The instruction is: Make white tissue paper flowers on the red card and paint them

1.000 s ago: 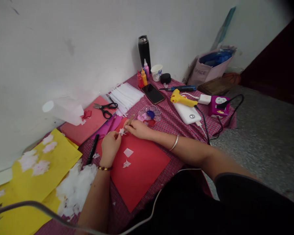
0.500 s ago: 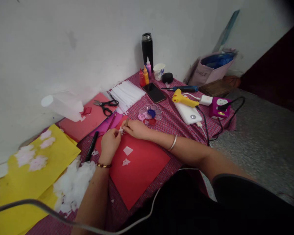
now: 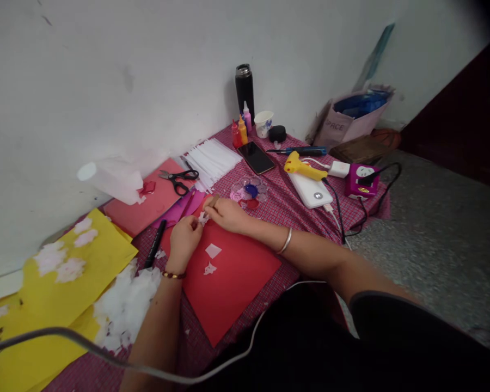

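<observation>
A small pale paper cutout (image 3: pixel 203 218) is pinched between my two hands above the top of a red sheet of paper (image 3: pixel 232 294). My left hand (image 3: pixel 184 239) is closed, its fingertips at the cutout's left edge. From the right, my right hand (image 3: pixel 230 215) holds the cutout's other side; a brown strip (image 3: pixel 214 201) shows at one of its fingers. On the red sheet lie a folded pale paper piece (image 3: pixel 213 250) and, below it, another small jagged cutout (image 3: pixel 209 268). The fingertips are too small to make out in detail.
Left of me are yellow sheets (image 3: pixel 106 234) with pale paper flowers, crumpled white scraps (image 3: pixel 126 305) and a black marker (image 3: pixel 155 243). Scissors (image 3: pixel 179 179), a paint palette (image 3: pixel 261 185), a phone (image 3: pixel 256 157) and a yellow glue gun (image 3: pixel 305 167) lie beyond. A cable (image 3: pixel 81 348) crosses the foreground.
The view has shifted slightly. My hands remain together at the cutout, with the left fingers a little more curled. The items on the table have not moved.
</observation>
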Demonstrator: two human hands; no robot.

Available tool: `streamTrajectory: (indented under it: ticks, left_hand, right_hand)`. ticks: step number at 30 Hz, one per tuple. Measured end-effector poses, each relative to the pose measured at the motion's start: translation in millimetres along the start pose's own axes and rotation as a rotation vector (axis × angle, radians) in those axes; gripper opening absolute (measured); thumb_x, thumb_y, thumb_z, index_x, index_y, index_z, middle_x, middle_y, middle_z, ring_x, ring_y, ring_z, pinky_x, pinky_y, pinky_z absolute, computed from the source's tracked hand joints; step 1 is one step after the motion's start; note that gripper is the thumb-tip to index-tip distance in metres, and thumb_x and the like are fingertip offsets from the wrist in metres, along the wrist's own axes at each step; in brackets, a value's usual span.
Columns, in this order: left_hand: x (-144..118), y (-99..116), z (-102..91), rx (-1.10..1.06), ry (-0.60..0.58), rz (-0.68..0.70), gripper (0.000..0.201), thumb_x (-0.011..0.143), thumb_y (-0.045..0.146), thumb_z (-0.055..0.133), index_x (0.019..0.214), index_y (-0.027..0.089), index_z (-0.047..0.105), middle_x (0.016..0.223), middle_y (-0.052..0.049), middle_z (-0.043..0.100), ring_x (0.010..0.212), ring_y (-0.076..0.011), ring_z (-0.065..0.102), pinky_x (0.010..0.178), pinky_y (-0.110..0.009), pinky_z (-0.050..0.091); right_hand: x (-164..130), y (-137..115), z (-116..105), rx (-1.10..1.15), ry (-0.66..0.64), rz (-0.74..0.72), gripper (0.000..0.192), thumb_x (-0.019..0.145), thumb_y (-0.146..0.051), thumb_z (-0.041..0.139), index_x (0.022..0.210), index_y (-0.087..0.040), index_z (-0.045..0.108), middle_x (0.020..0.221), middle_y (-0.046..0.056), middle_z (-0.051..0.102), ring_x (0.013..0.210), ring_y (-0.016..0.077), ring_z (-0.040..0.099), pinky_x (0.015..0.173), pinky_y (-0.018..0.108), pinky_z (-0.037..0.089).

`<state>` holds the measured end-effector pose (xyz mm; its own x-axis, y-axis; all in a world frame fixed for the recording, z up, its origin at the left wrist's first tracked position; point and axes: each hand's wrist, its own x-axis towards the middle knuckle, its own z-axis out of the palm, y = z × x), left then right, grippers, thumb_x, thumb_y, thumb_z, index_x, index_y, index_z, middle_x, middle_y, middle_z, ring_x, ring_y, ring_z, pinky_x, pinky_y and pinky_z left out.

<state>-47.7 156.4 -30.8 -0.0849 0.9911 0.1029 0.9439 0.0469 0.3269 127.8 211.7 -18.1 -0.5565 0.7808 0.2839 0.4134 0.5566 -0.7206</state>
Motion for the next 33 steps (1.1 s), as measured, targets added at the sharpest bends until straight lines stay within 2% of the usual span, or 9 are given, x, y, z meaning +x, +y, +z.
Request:
streamTrajectory:
  ticks: [4, 6, 8, 11, 13, 15, 21, 28, 33]
  left_hand:
    - [0, 4, -0.9, -0.075, -0.012, -0.008, 0.015, 0.082, 0.026, 0.053, 0.079, 0.017, 0.065, 0.075, -0.007, 0.068, 0.068, -0.0197, 0.059, 0.061, -0.029, 0.038]
    - [-2, 3, -14.0, -0.129, -0.018, -0.018, 0.019, 0.083, 0.029, 0.055, 0.089, 0.016, 0.067, 0.083, -0.007, 0.071, 0.072, -0.019, 0.063, 0.065, -0.028, 0.043]
    - [-8, -4, -40.4, -0.246, 0.024, -0.053, 0.028, 0.083, 0.034, 0.056, 0.102, 0.016, 0.066, 0.092, -0.007, 0.073, 0.078, -0.0179, 0.065, 0.07, -0.027, 0.047]
    - [-30, -25, -93.9, -0.536, 0.248, -0.174, 0.031, 0.081, 0.039, 0.062, 0.102, 0.017, 0.068, 0.09, -0.004, 0.072, 0.078, -0.017, 0.065, 0.07, -0.026, 0.048]
    - [-50, -44, -122.3, -0.497, 0.327, -0.256, 0.021, 0.077, 0.037, 0.066, 0.085, 0.017, 0.069, 0.077, -0.001, 0.069, 0.071, -0.0149, 0.061, 0.067, -0.024, 0.047]
    - [-72, -62, -134.0, -0.396, 0.286, -0.367, 0.019, 0.073, 0.037, 0.069, 0.075, 0.018, 0.068, 0.067, 0.001, 0.065, 0.064, -0.0137, 0.057, 0.061, -0.023, 0.043]
    - [-115, -90, -99.1, -0.231, -0.014, -0.371, 0.027, 0.078, 0.043, 0.059, 0.077, 0.018, 0.067, 0.069, -0.001, 0.067, 0.066, -0.0179, 0.06, 0.061, -0.027, 0.043]
    - [-120, -79, -83.2, 0.086, -0.18, -0.272, 0.033, 0.083, 0.044, 0.052, 0.091, 0.019, 0.072, 0.076, -0.005, 0.071, 0.069, -0.0211, 0.063, 0.064, -0.03, 0.042]
    - [-120, -76, -76.9, 0.146, -0.192, -0.276, 0.04, 0.08, 0.046, 0.058, 0.104, 0.017, 0.07, 0.093, -0.01, 0.074, 0.082, -0.0248, 0.066, 0.071, -0.032, 0.045]
  right_hand:
    - [-1, 10, -1, 0.294, 0.107, 0.031, 0.02, 0.095, -0.022, 0.042, 0.085, -0.015, 0.058, 0.078, 0.003, 0.065, 0.073, 0.014, 0.062, 0.072, 0.025, 0.045]
    - [-3, 15, 3, 0.445, 0.1, 0.059, 0.018, 0.093, -0.022, 0.044, 0.081, -0.017, 0.055, 0.073, 0.001, 0.063, 0.066, 0.0122, 0.059, 0.066, 0.023, 0.045]
    - [-6, 18, 8, 0.61, 0.071, 0.113, 0.017, 0.092, -0.024, 0.045, 0.078, -0.017, 0.053, 0.068, -0.001, 0.06, 0.058, 0.0106, 0.056, 0.059, 0.022, 0.045]
    - [-8, 19, 11, 0.819, 0.021, 0.201, 0.015, 0.091, -0.027, 0.048, 0.08, -0.018, 0.052, 0.062, -0.002, 0.059, 0.049, 0.0092, 0.053, 0.051, 0.021, 0.045]
    - [-8, 18, 13, 0.879, -0.002, 0.233, 0.015, 0.09, -0.028, 0.05, 0.08, -0.018, 0.053, 0.061, -0.002, 0.06, 0.047, 0.0089, 0.053, 0.049, 0.021, 0.044]
    - [-8, 17, 14, 0.892, -0.019, 0.247, 0.016, 0.09, -0.027, 0.052, 0.078, -0.017, 0.053, 0.06, -0.002, 0.061, 0.047, 0.0087, 0.054, 0.047, 0.02, 0.044]
    - [-12, 16, 18, 0.856, -0.049, 0.238, 0.016, 0.091, -0.027, 0.053, 0.078, -0.017, 0.055, 0.059, -0.002, 0.061, 0.045, 0.008, 0.053, 0.046, 0.02, 0.043]
    - [-14, 12, 13, 0.83, -0.058, 0.198, 0.015, 0.091, -0.02, 0.049, 0.078, -0.016, 0.054, 0.06, -0.002, 0.059, 0.047, 0.0085, 0.054, 0.048, 0.021, 0.044]
    - [-15, 11, 13, 0.824, -0.064, 0.183, 0.015, 0.092, -0.022, 0.05, 0.077, -0.017, 0.053, 0.061, -0.002, 0.06, 0.046, 0.0087, 0.053, 0.048, 0.022, 0.043]
